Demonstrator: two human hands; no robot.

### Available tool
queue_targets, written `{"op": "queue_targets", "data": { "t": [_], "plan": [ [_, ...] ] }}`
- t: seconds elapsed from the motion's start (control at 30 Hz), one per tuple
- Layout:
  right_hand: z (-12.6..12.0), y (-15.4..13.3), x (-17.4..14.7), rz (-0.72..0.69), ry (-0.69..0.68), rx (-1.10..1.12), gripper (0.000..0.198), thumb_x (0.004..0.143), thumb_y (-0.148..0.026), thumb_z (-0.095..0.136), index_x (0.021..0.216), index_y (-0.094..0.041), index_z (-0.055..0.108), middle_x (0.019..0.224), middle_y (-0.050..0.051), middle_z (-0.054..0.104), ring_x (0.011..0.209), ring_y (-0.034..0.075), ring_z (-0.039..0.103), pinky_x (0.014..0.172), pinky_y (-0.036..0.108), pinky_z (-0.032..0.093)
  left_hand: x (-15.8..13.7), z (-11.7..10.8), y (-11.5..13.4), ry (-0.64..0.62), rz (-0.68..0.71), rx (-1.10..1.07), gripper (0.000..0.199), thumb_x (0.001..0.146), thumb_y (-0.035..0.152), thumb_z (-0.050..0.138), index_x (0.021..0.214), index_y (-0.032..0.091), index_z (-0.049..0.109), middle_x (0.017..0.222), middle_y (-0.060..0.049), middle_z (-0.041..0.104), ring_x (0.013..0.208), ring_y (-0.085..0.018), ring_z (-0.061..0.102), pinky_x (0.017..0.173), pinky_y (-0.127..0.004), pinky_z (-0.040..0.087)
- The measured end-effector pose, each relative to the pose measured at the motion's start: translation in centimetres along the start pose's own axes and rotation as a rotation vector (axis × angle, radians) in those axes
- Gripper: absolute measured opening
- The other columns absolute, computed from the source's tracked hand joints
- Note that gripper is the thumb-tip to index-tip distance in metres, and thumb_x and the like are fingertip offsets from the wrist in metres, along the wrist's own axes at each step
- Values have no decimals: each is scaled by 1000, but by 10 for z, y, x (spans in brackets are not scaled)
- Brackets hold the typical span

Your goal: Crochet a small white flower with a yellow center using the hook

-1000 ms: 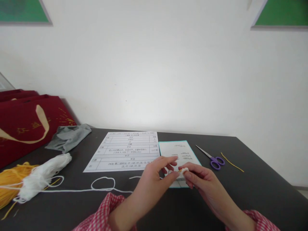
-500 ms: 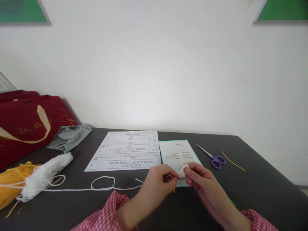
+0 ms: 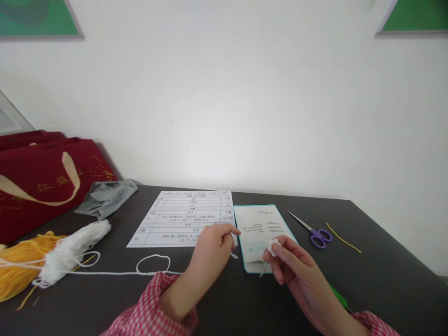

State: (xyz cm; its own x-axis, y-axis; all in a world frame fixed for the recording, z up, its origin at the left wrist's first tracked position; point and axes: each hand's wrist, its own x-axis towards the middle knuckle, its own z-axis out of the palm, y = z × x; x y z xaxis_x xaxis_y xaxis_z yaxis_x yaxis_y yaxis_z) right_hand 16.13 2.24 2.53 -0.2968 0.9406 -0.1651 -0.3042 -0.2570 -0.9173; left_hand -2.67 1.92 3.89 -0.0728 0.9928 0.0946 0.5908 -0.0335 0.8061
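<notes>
Dark red bags [image 3: 52, 175] sit far to the left of the teal-edged packet [image 3: 259, 238]; their insides are hidden, and so is the packet's content. Small, white and knotted, the yarn piece [image 3: 273, 246] shows against the packet's lower right side, pinched between the thumb and forefinger of the right hand [image 3: 297, 266], partly visible past the fingertips. Just left of the packet, the left hand [image 3: 213, 245] has its forefinger stretched out towards it and the others curled; whether they grip the white strand [image 3: 234, 255] showing beneath, I cannot tell. Farther left of the packet lie the white skein [image 3: 75, 252] and yellow skein [image 3: 28, 266], touching; right of it lie purple-handled scissors [image 3: 319, 237].
</notes>
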Motion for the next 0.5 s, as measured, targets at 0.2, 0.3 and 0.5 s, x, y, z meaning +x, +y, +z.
{"op": "queue_targets", "data": {
  "t": [0.2, 0.3, 0.5],
  "plan": [
    [-1, 5, 2, -29, 21, -100, 33, 73, -47, 77, 70, -17, 65, 61, -3, 59, 45, 6, 40, 50, 24, 30, -3, -4, 4, 52, 64, -5, 24, 82, 21, 53, 88, 24, 76, 89, -8, 73, 102, -31, 55, 102, -49, 28],
    [-5, 7, 3, -31, 13, -148, 33, 72, -48, 77, 70, -17, 67, 59, -3, 58, 47, 8, 42, 50, 24, 31, -5, 1, 6, 42, 44, -125, 29, 85, 21, 49, 100, 23, 74, 74, -4, 67, 84, -24, 58, 90, -41, 40],
    [-6, 9, 4, -14, -43, -239, 33, 71, -50, 77, 71, -17, 70, 52, -2, 58, 49, 11, 48, 53, 26, 36, -16, 20, 13, -108, 6, -449, 35, 72, 23, 71, 106, 22, 72, 88, -4, 68, 79, -18, 58, 76, -32, 46]
  ]
}}
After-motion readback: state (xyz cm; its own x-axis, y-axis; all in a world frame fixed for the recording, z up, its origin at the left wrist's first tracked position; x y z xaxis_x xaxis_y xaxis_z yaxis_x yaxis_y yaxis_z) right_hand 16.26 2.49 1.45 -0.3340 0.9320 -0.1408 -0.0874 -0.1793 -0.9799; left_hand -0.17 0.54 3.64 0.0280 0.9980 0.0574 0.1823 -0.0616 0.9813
